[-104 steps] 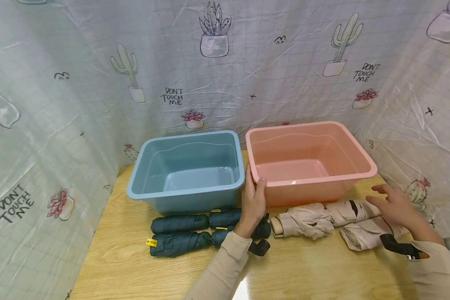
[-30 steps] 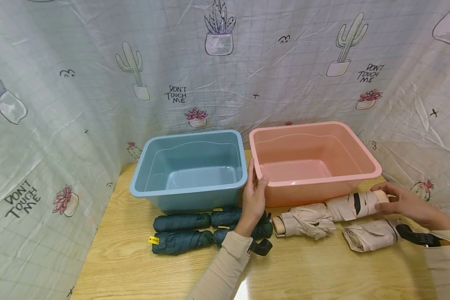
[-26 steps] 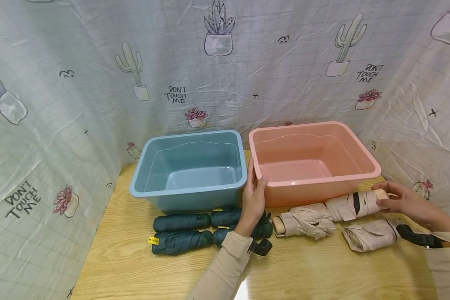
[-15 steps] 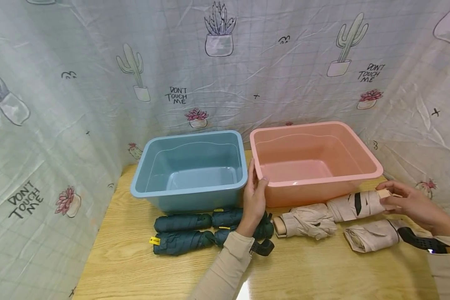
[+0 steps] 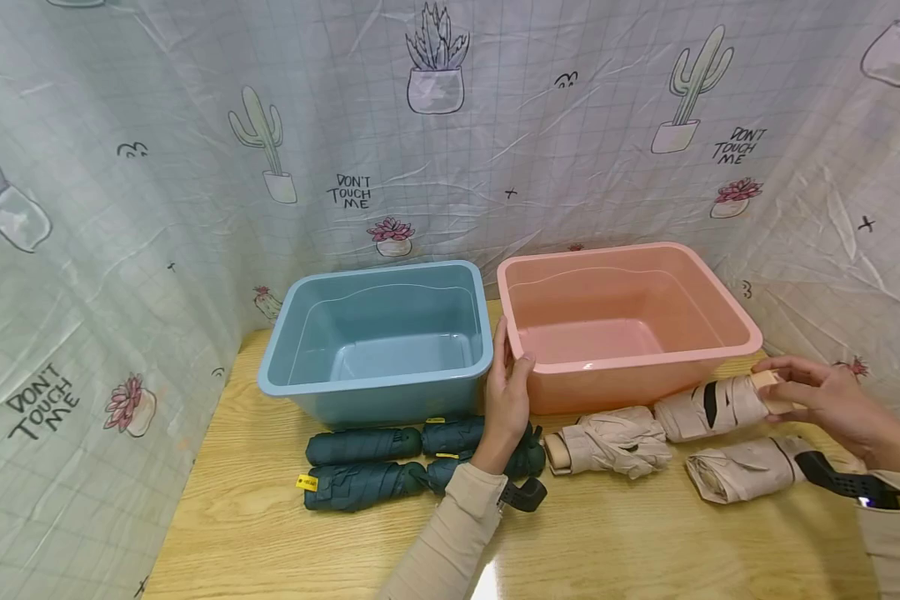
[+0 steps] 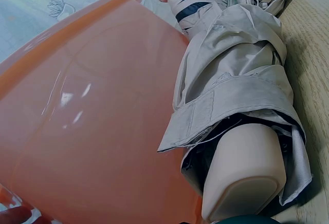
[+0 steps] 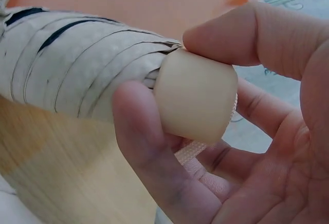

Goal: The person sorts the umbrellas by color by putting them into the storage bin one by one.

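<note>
At the right, my right hand (image 5: pixel 832 404) grips the pale handle (image 7: pixel 195 98) of a folded beige umbrella (image 5: pixel 708 408), thumb and fingers around its end in the right wrist view. This umbrella lies along the front of a pink basin (image 5: pixel 637 379), its wrapped cloth tilted toward the right. My left hand (image 5: pixel 506 408) holds the basin's front left corner, thumb on the front and fingers along the side. A second beige umbrella (image 5: pixel 615 442), handle toward the left, lies just right of my left hand. A third beige umbrella (image 5: pixel 746 471) lies nearer me, below my right hand.
A blue basin (image 5: pixel 397 400) stands left of the pink one. Several folded dark green umbrellas (image 5: pixel 356 486) lie in front of it, partly behind my left hand. Both basins stand on the wooden table (image 5: pixel 270 550), against a printed curtain (image 5: pixel 307 100).
My right hand has come down from over the beige umbrellas onto the handle of one. That umbrella has turned slightly and shifted a little right. My left hand stays at the basin corner.
</note>
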`<state>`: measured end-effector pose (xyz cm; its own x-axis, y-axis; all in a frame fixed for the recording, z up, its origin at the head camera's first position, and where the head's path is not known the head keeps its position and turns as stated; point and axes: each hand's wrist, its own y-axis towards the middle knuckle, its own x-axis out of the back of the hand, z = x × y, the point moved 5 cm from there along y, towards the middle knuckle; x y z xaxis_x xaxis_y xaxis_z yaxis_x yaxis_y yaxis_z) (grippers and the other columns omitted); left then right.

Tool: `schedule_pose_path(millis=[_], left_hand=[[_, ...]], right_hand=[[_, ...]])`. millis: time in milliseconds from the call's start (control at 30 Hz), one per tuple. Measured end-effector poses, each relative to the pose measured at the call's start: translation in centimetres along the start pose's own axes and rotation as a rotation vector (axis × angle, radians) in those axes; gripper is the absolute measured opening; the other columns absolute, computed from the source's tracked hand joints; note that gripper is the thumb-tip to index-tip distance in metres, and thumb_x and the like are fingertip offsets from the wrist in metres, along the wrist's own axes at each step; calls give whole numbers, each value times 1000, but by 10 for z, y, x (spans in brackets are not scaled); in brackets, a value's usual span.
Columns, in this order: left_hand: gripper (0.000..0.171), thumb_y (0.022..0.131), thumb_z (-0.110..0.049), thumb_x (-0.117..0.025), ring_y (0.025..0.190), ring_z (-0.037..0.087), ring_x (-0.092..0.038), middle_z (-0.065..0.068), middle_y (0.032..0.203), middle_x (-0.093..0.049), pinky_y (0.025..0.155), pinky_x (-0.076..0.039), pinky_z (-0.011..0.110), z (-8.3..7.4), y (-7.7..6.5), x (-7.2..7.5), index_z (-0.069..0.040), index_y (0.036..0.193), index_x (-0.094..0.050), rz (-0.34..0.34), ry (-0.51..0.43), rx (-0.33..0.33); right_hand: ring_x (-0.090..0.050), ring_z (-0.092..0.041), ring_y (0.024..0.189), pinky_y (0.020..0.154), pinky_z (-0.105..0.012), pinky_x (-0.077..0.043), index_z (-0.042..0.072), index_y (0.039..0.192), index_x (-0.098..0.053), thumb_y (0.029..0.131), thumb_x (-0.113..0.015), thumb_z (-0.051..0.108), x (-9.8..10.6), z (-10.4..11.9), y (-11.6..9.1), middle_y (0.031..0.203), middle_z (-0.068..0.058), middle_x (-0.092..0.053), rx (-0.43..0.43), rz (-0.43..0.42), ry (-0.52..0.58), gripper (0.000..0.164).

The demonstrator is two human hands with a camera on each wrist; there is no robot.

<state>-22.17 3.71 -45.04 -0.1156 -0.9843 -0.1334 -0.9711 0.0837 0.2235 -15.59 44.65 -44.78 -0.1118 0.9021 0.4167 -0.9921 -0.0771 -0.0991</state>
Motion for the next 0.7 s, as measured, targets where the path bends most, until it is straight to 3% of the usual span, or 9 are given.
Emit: schedule_pose_path(millis=[333,567,700], left_hand=[[67,106,-18,-47,153,9,-31,-12,168,-24,124,-30,42,1,0,1,-47,160,-20,3,27,7],[66,106,-23,-48,154,8,-30,-13,168,-23,124,-30,42,0,-1,1,-47,160,-19,10,24,0],[66,106,-23,-48,154,8,-27,-13,169,-22,124,-29,42,0,-1,2,-40,163,-18,14,23,-1]], right_hand=[[-59,1,92,70,-32,-61,18,133,-55,104,-58,11,1,16,-4,108,11,-52,-7,-65,-109,29],[-59,3,90,68,-28,-60,27,130,-56,105,-58,10,8,25,-7,108,15,-52,10,-103,-133,31],[-58,6,92,69,-27,-59,26,133,-54,105,-57,13,13,31,-10,112,16,-50,2,-118,-147,31]])
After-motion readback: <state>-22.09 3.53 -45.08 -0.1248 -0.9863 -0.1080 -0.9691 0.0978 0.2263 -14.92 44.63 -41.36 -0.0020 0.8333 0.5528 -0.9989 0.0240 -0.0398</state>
